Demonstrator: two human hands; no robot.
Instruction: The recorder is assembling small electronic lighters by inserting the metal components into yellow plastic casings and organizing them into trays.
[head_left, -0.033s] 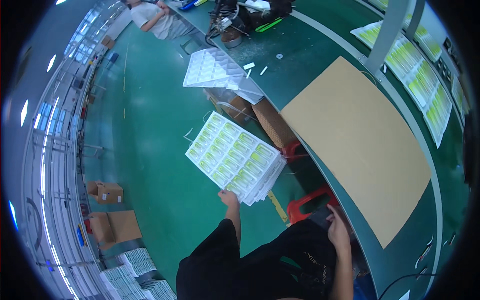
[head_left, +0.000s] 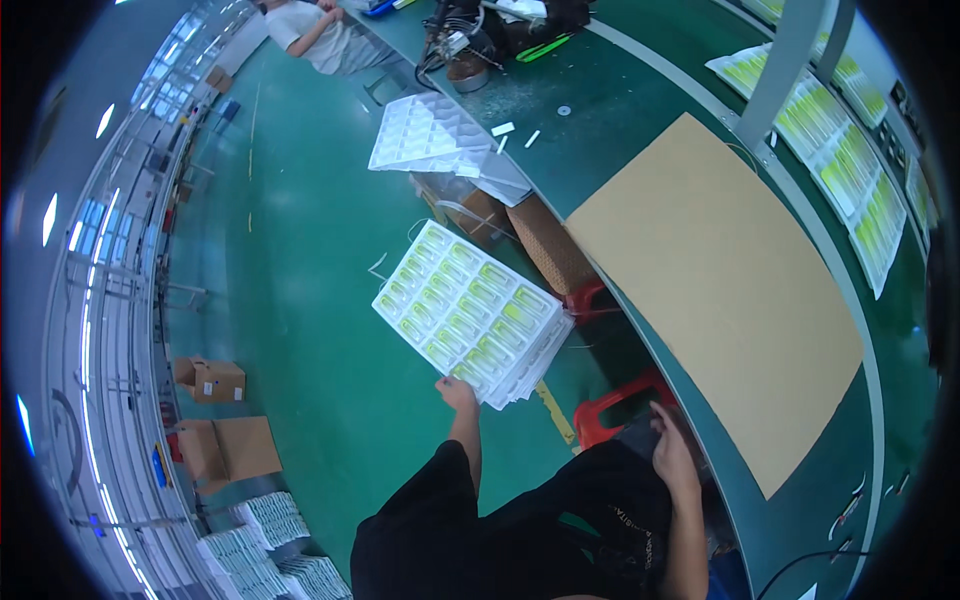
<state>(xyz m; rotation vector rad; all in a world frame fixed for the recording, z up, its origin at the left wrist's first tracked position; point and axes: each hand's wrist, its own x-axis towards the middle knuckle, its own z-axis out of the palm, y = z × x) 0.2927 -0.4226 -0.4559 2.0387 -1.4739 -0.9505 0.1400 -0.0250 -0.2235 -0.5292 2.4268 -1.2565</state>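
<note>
A white plastic blister tray (head_left: 465, 305) with rows of compartments holding yellow-green pieces lies on top of a stack of similar trays. My left hand (head_left: 459, 393) is closed on the near edge of this top tray, its fingertips partly hidden. Beside the workbench edge, my right hand (head_left: 676, 455) hangs with its fingers apart, holding nothing. A red plastic stool (head_left: 600, 415) stands just beyond it, partly under the bench. What supports the tray stack is hidden.
A large brown cardboard sheet (head_left: 725, 300) lies on the green workbench (head_left: 600, 130). Emptier white trays (head_left: 425, 135) overhang its far edge. More filled trays (head_left: 835, 150) stand at right. Cardboard boxes (head_left: 240, 447) and stacked trays (head_left: 270, 520) are on the left floor. A person (head_left: 325, 40) is far off.
My right hand's fingers have shifted up slightly and loosened. My left hand and the tray stay in place.
</note>
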